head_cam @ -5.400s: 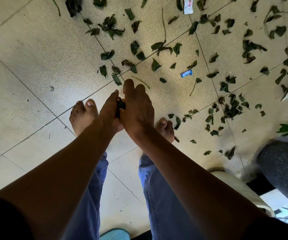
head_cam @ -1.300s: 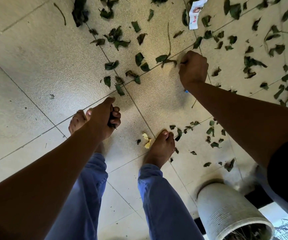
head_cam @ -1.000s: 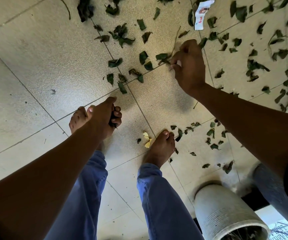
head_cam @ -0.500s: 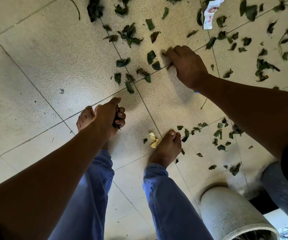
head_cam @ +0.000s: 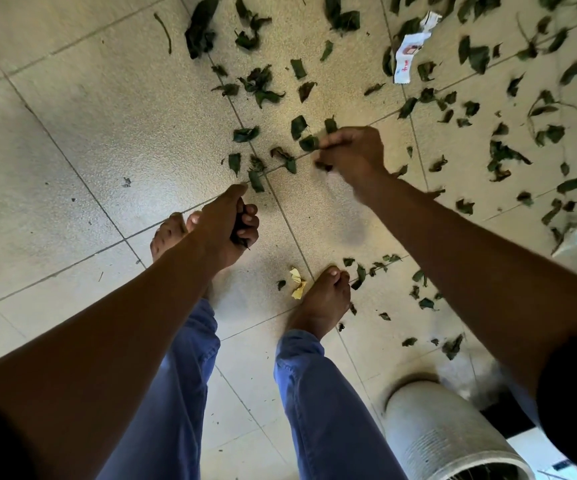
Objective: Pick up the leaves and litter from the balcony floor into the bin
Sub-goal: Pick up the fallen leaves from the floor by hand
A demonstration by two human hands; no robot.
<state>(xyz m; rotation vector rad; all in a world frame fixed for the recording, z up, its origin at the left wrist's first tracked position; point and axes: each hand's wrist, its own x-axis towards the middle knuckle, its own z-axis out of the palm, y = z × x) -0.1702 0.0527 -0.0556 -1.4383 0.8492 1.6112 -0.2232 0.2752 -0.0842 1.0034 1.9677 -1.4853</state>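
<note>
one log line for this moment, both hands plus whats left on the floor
left hand: grips leaf bundle | right hand: pinches leaf at floor | left: scattered leaves, white wrapper, yellow scrap | bin: lower right

left hand (head_cam: pixel 224 226): its curled fingers cover most of the dark leaves it grips.
right hand (head_cam: pixel 353 152): blurry; leaves poke out at its fingertips, the rest are hidden.
pot (head_cam: pixel 446 441): cut off by the bottom edge.
white wrapper (head_cam: pixel 408 51): print too small to read.
far right floor: a pale blurry thing, cannot tell what.
</note>
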